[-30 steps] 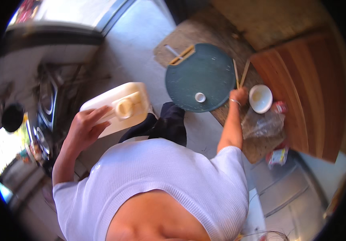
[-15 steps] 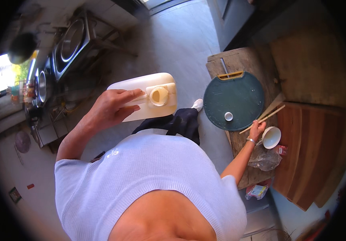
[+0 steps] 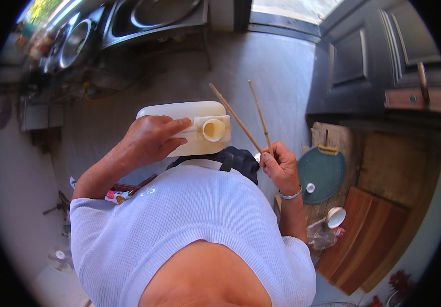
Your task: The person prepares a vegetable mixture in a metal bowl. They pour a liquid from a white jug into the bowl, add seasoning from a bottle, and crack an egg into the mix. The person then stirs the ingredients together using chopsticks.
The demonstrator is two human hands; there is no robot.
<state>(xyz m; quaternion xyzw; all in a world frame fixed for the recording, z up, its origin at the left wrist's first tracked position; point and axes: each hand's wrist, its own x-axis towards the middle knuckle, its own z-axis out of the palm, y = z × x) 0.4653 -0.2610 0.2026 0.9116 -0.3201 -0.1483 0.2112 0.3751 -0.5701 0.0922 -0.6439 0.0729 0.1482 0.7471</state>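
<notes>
The person's left hand (image 3: 151,135) is grasping a large off-white plastic jug (image 3: 179,110) at its handle, with the index finger lying along the top. The jug is standing out in front of the waist, over the dark trousers (image 3: 241,162), and its round mouth (image 3: 213,130) is showing no cap. The right hand (image 3: 280,166) is pinching two thin light-brown wooden chopsticks (image 3: 235,117) between thumb and fingers, near their lower ends. Their far ends are spreading apart, close beside the jug but not touching it.

In my judgement, the uncovered mouth is presenting the main risk: if the left grip is loosening or the wrist is turning, any liquid inside could be spilling on the trousers. The chopsticks are being held at one end only, so a weak pinch could be letting one slip to the floor.

About the containers: the jug's mouth is showing a yellowish inside, but I cannot tell how full it is. To the right, a white round bowl (image 3: 336,217) is resting near a clear crumpled plastic bag (image 3: 323,238); I am seeing no food in the bowl, and the bag's contents are unclear. A small white round cap (image 3: 310,188) is lying on a dark green round board (image 3: 325,171).
</notes>
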